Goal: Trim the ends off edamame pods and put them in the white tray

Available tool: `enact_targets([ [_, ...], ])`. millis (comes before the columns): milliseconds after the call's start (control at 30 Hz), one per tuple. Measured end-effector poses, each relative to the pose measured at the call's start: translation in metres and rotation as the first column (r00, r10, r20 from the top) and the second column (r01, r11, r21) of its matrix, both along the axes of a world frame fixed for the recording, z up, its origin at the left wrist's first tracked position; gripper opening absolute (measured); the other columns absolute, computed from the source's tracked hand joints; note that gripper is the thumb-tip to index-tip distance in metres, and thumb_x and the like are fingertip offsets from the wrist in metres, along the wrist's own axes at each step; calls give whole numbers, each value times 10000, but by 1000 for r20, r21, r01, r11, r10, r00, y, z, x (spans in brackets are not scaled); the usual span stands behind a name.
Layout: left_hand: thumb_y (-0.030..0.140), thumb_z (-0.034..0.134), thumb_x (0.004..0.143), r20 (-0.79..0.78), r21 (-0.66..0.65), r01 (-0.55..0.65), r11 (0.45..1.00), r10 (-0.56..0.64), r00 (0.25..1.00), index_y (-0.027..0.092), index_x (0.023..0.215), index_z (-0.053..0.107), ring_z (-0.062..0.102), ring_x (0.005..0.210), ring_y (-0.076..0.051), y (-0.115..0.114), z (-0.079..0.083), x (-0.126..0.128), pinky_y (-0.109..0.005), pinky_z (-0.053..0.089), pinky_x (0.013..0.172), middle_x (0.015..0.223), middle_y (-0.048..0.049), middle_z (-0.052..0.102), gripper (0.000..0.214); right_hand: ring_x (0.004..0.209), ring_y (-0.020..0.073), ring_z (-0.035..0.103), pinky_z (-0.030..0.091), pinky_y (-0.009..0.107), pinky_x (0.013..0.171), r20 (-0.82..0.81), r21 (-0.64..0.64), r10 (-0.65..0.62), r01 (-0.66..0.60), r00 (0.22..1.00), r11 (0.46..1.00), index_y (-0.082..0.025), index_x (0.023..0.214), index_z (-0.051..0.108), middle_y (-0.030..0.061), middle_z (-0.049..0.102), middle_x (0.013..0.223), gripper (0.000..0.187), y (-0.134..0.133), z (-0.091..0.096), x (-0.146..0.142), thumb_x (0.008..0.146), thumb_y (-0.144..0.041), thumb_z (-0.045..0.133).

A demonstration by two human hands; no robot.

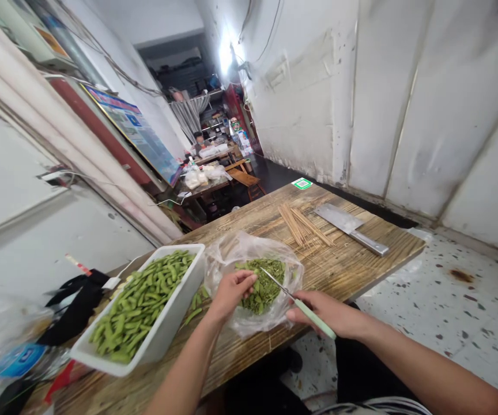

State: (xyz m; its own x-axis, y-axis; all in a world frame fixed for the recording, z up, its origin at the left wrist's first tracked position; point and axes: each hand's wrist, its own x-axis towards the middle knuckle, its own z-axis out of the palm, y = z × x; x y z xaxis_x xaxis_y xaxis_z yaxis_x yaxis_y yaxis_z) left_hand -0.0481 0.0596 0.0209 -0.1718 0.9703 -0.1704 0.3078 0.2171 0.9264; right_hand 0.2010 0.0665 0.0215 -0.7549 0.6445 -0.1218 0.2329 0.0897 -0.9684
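My right hand [329, 313] is closed round scissors [314, 318] with pale green handles; their blades point up and left over a clear plastic bag [221, 253]. Inside the spread bag lies a heap of small green trimmings [261, 297]. Close to the blade tips, my left hand [231, 293] has thumb and fingers pinched on an edamame pod [256, 271], mostly hidden by the fingers. To its left stands a white tub [162, 334] full of edamame pods [139, 305]. A few loose pods [195, 308] lie between tub and bag.
On the wooden table [361, 276] lie a cleaver [339, 219], a bunch of thin wooden sticks [298, 225] and a green-bordered code card [302, 183]. A plastic bottle [19, 360] and a black bag [74, 305] are at left. Farther back, another table holds plastic bags [201, 176].
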Motion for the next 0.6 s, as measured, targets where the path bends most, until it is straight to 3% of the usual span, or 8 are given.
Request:
enact_targets([
  [133,447,685,664,61,4,14,1000,-14,998,111,792,651,430,457,-70,-8,2,15,-192,311,458,505,30,532,361,629,103,415,340,193,552,22,89,-6,4,1000,996,-132,833,622,-22,479,676,374,3,1,-3,753,-497,634],
  [333,416,711,664,168,-8,42,999,-40,985,100,736,650,418,437,-52,-13,7,19,-170,300,429,479,29,520,330,560,86,379,280,186,482,21,88,-9,7,1000,996,-137,718,578,-40,423,587,380,1,3,-5,747,-513,629],
  [467,380,753,635,336,-93,40,995,-7,942,96,690,625,434,410,-39,-16,5,21,-145,315,401,474,18,541,316,433,69,369,261,187,412,30,-54,-6,8,1000,999,-155,676,517,-64,382,476,401,-4,5,-9,748,-539,611],
  [600,262,796,601,496,-192,-8,981,104,862,117,671,592,591,521,-89,-17,5,25,-176,480,527,562,-20,619,260,332,54,351,254,178,327,23,-207,-31,35,999,978,-171,667,478,-85,364,444,418,-5,-1,-13,706,-553,644],
])
